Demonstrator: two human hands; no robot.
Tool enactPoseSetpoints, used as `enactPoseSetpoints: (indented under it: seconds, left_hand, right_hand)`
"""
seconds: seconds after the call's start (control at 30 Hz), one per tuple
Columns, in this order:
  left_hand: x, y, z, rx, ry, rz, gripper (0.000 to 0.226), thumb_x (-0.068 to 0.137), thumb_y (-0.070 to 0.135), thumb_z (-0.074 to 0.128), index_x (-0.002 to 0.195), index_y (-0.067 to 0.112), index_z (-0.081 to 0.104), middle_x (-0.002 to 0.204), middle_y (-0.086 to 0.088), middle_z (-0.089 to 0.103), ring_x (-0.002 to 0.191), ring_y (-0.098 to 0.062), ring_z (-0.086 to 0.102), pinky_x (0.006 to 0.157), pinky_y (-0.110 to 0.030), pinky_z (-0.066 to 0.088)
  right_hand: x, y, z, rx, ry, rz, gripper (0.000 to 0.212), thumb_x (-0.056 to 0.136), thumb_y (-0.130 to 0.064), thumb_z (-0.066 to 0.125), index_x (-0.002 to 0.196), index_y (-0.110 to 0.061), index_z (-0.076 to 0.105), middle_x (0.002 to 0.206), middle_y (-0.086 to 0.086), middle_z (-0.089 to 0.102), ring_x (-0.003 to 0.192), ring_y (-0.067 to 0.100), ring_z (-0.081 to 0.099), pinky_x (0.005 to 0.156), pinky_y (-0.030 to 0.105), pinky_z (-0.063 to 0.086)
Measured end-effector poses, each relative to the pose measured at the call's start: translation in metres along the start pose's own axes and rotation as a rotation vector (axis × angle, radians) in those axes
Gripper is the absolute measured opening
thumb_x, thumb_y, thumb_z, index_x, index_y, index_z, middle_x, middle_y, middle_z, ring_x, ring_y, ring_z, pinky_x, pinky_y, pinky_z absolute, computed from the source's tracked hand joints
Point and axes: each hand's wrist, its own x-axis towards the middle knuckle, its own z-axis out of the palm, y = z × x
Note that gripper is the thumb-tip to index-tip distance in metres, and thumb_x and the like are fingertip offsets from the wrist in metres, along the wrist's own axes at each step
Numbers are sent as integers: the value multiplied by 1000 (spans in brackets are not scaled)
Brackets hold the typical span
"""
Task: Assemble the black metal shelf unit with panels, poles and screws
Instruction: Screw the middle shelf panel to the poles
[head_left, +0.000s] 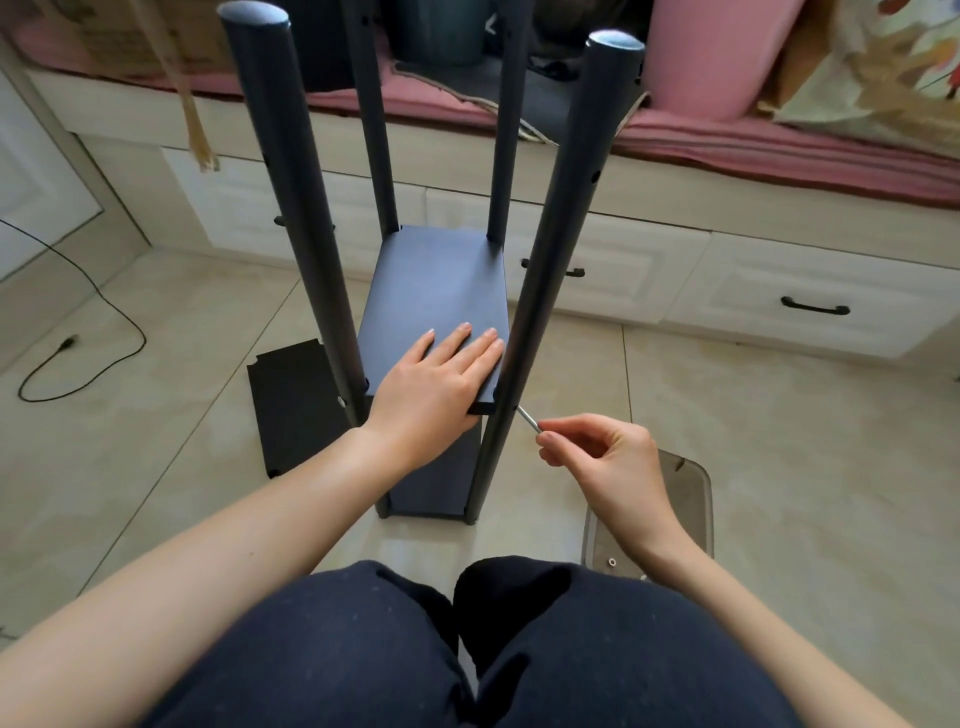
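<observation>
Between the four upright black metal poles, a flat black rectangular metal panel sits at mid height, with a lower panel already fitted near the feet. The left hand lies flat on the mid panel's near edge, fingers straight, pressing it level. The right hand pinches a thin silver hex key whose tip meets the near right pole at the panel's corner, so that screw seems under way. I judge the job roughly half done: a spare black panel lies on the tiled floor, and small screws wait in a clear plastic tray.
</observation>
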Motion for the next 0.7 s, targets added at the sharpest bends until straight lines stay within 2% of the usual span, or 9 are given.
enactPoseSetpoints:
  seconds: [0.17, 0.7]
  left_hand:
    - [0, -1, 3, 31, 3, 3, 75, 101, 39, 54, 161, 20, 13, 168, 1, 15, 155, -24, 12, 124, -43, 14]
    - [0, -1, 4, 46, 0, 1, 77, 100, 39, 57, 161, 20, 13, 168, 0, 16, 155, -25, 12, 124, -42, 13]
  right_hand:
    - [-1, 2, 2, 5, -3, 6, 13, 85, -7, 74, 96, -14, 78, 81, -2, 76, 78, 12, 73, 78, 27, 60]
    - [-2, 5, 4, 52, 27, -27, 15, 86, -2, 72, 95, -14, 77, 80, 0, 76, 78, 13, 73, 78, 25, 59]
